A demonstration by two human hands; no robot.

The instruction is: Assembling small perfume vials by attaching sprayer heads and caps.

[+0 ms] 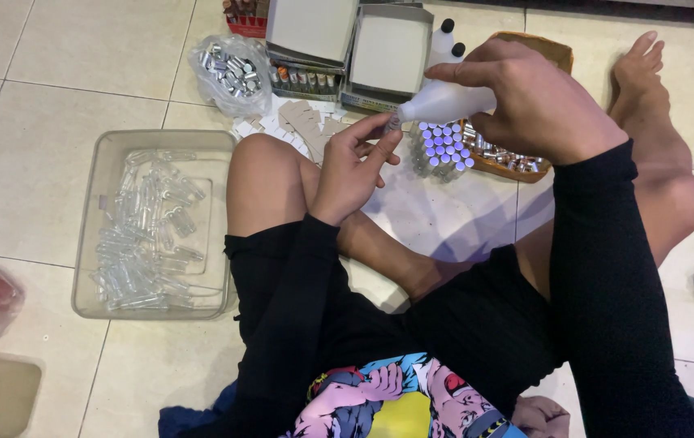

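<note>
Gripping a white squeeze bottle (pixel 447 102) sideways, the right hand (pixel 538 105) is being held closed around its body, with the nozzle pointed toward the left hand (pixel 353 169). A small vial (pixel 393 125) is being pinched between the thumb and fingertips of the left hand, and its mouth is being met by the bottle's nozzle; the vial is mostly hidden by the fingers, so its contents cannot be told. Just beyond the left hand's fingertips, a cluster of upright vials with purple tops (pixel 442 146) is being kept on the tiled floor (pixel 55 73), and directly under the right hand a brown tray of small metal-capped pieces (pixel 509 158) is being partly covered from view. Well to the outer side of the left hand, a clear plastic tub (pixel 87 235) is being used to hold a heap of empty clear vials (pixel 152 231). Farther ahead of the left hand, a plastic bag of silver caps (pixel 231 71) and two open cardboard boxes (pixel 387 50) are being kept, with flat card pieces (pixel 302 120) scattered before them.
</note>
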